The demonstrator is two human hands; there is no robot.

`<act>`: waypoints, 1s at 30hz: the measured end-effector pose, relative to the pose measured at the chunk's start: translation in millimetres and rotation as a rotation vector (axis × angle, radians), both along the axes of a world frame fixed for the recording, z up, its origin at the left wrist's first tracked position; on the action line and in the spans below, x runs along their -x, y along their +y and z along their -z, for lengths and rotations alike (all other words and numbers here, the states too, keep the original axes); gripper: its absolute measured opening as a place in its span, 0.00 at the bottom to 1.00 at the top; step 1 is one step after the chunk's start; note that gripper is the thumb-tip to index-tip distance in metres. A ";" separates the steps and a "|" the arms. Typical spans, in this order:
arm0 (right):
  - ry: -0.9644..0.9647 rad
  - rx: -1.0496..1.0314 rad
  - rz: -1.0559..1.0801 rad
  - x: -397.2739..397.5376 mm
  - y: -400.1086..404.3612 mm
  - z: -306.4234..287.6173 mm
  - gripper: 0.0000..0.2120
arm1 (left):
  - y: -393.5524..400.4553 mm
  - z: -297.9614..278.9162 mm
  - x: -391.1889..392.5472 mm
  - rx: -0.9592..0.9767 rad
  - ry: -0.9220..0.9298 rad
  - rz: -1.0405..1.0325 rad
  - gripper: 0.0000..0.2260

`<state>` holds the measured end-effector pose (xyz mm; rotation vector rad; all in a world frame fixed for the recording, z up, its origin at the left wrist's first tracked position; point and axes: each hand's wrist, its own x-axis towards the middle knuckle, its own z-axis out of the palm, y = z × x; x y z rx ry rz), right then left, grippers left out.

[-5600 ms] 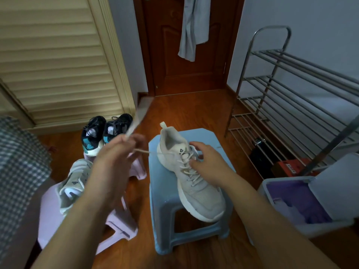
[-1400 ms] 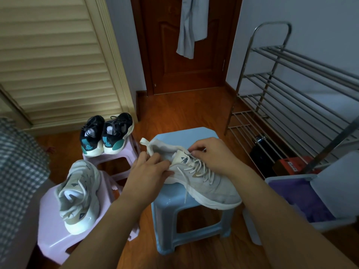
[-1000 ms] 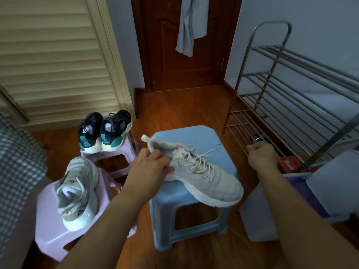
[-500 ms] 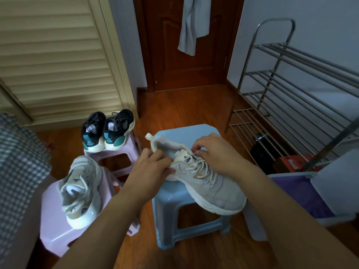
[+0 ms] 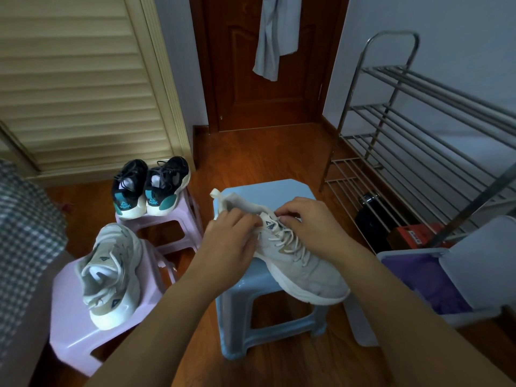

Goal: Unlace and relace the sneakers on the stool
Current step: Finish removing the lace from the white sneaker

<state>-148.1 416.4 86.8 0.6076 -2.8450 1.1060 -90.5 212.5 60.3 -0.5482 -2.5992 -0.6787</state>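
hands meet at the top of the pale sneaker [image 5: 293, 255], which lies across the blue stool [image 5: 268, 297], toe hanging past its near right edge. left hand [image 5: 229, 241] is curled over the collar, fingertips pinching by the tongue; what they pinch is hidden. right hand [image 5: 310, 227] pinches at the top eyelets, where the lace [image 5: 287, 238] is crossed through most rows. judging by that, this is work at the last eyelets; next comes pulling the ends even. farther left, its twin [image 5: 109, 275] rests on a pink stool [image 5: 72, 328].
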 end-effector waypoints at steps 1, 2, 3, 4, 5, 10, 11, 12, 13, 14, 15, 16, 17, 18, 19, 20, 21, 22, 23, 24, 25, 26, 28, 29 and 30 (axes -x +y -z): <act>0.000 0.002 0.003 -0.3 0.8 1.4 0.06 | -2.9 1.4 1.1 -0.064 -0.038 0.023 0.07; 0.005 -0.003 0.013 -1.2 -0.2 3.9 0.05 | -5.0 0.8 0.7 -0.140 -0.095 0.038 0.08; 0.017 -0.022 0.033 -2.5 -2.5 6.6 0.04 | -6.1 -0.3 -0.5 -0.197 -0.147 0.051 0.10; 0.038 -0.050 0.062 -3.6 -5.4 10.0 0.05 | -6.5 -1.6 -1.9 -0.233 -0.181 0.063 0.13; 0.059 -0.084 0.104 -4.5 -8.5 13.3 0.06 | -6.6 -2.1 -3.1 -0.247 -0.193 0.073 0.15; 0.029 -0.100 0.217 -5.5 -15.2 20.2 0.08 | -7.8 -2.2 -9.3 -0.309 -0.239 0.036 0.12; 0.009 -0.090 0.223 -4.6 -13.4 17.9 0.08 | -7.2 -3.5 -10.4 -0.312 -0.252 0.016 0.10; -0.002 -0.077 0.282 -1.3 -7.8 15.8 0.08 | -6.1 -4.7 -11.0 -0.310 -0.262 0.000 0.08; 0.001 -0.044 0.417 3.5 2.5 12.1 0.08 | -5.0 -5.6 -11.7 -0.302 -0.267 -0.012 0.07; 0.003 0.015 0.599 10.3 17.6 9.8 0.07 | -4.0 -6.1 -11.9 -0.292 -0.266 -0.024 0.06; -0.014 0.063 0.759 15.4 33.7 8.3 0.07 | -4.0 -6.3 -12.5 -0.274 -0.258 -0.034 0.06; -0.039 0.065 0.854 18.5 50.1 8.8 0.08 | -5.6 -6.0 -12.5 -0.226 -0.220 -0.042 0.05; -0.064 -0.020 0.854 19.2 62.5 10.0 0.09 | -7.9 -4.8 -11.6 -0.145 -0.155 -0.049 0.04; -0.096 -0.115 0.791 17.3 69.1 11.0 0.10 | -10.7 -2.8 -10.5 -0.053 -0.094 -0.056 0.06; -0.090 -0.177 0.702 14.2 68.9 9.9 0.12 | -14.1 -0.4 -9.1 0.026 -0.052 -0.067 0.08; -0.072 -0.168 0.585 8.2 63.8 5.1 0.13 | -17.1 1.5 -7.1 0.078 -0.028 -0.082 0.09; -0.064 -0.097 0.453 -1.6 54.6 -2.0 0.11 | -18.9 2.3 -5.2 0.108 -0.011 -0.096 0.10; -0.053 -0.027 0.312 -12.2 43.7 -9.1 0.08 | -19.0 2.3 -3.6 0.127 0.000 -0.109 0.09; -0.053 0.002 0.181 -23.9 29.9 -16.4 0.05 | -17.6 2.2 -2.4 0.146 0.009 -0.119 0.08; -0.041 -0.026 0.072 -33.0 17.1 -19.7 0.05 | -15.4 1.6 -1.3 0.164 0.018 -0.128 0.07; 0.000 -0.100 0.000 -38.4 5.3 -17.5 0.06 | -13.5 0.7 -0.7 0.173 0.021 -0.134 0.07; 0.064 -0.178 -0.027 -40.8 -4.7 -11.9 0.07 | -12.2 -0.1 -0.2 0.169 0.011 -0.140 0.06; 0.203 -0.267 -0.022 -38.7 -14.9 -1.0 0.07 | -10.2 -0.4 -1.2 0.125 -0.031 -0.157 0.06; 0.275 -0.285 -0.025 -35.2 -15.3 3.1 0.07 | -8.9 -0.2 -2.8 0.094 -0.055 -0.173 0.06; 0.326 -0.287 -0.036 -32.4 -14.3 5.4 0.07 | -7.8 0.3 -4.2 0.077 -0.069 -0.188 0.07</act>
